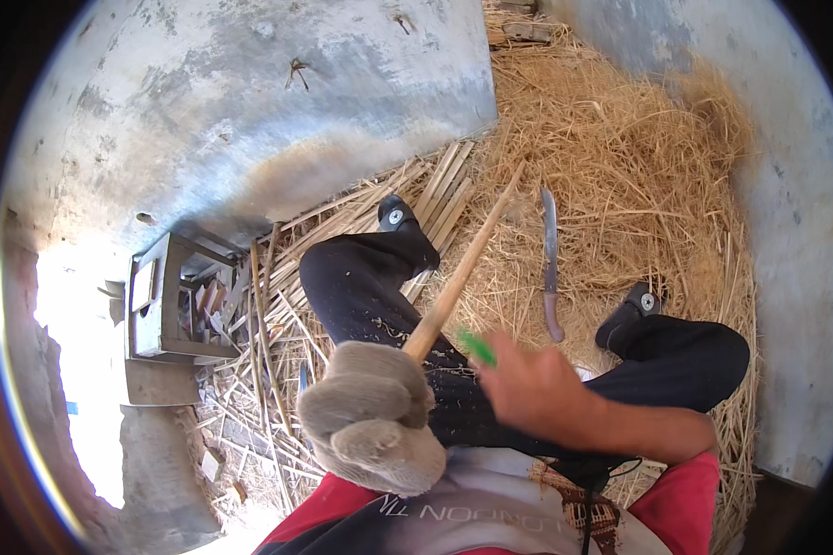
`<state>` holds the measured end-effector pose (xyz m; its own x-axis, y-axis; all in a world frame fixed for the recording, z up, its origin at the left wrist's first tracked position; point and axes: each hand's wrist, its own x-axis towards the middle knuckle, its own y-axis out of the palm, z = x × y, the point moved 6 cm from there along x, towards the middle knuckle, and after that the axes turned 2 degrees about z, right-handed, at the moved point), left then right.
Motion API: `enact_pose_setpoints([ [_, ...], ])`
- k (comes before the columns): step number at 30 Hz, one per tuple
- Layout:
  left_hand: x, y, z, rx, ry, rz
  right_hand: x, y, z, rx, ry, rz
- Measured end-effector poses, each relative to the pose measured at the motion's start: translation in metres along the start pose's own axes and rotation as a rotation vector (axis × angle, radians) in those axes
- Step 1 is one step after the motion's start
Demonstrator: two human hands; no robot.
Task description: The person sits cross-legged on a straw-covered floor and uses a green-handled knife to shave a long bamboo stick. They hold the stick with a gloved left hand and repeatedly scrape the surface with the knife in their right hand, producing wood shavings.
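Note:
My left hand (370, 412), in a thick grey-beige knitted glove, is closed around the near end of a long tan wooden stick (470, 264). The stick slants away from me to the right and tapers toward its far tip. Close to the stick, my bare right hand (541, 393) is curled around a small bright green tool (477, 348), smeared by motion. Its kind and any blade cannot be made out. Beyond my right hand a long knife (551, 250) with a brown handle lies on the shavings, blade pointing away.
Tan shavings (611, 176) heap up at the far right, along the wall (796, 277). Split strips (444, 190) and thin sticks lie to the left. A wooden box frame (162, 296) with scraps inside stands at the far left. My dark-trousered legs (352, 287) are spread either side.

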<state>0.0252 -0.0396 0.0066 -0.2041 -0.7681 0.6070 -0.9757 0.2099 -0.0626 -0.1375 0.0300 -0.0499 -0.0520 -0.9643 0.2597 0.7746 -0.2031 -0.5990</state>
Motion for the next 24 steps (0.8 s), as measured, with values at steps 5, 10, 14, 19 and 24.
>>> enact_pose_setpoints([
  [5,-0.001,-0.001,-0.002,0.01,0.0,-0.018,0.002,-0.004,-0.004,-0.116,0.059,-0.027],
  [10,-0.002,-0.002,-0.003,0.008,0.016,-0.02,0.001,0.0,-0.024,-0.213,0.184,0.104],
  [14,0.0,0.0,-0.006,0.031,0.041,-0.035,-0.012,-0.001,0.023,-0.048,-0.107,0.062],
  [19,-0.003,-0.007,-0.007,0.04,0.054,-0.044,0.006,0.001,-0.023,-0.08,0.14,0.047],
  [24,0.005,0.0,-0.01,0.053,0.073,-0.044,0.005,0.018,-0.048,-0.162,0.113,0.012],
])
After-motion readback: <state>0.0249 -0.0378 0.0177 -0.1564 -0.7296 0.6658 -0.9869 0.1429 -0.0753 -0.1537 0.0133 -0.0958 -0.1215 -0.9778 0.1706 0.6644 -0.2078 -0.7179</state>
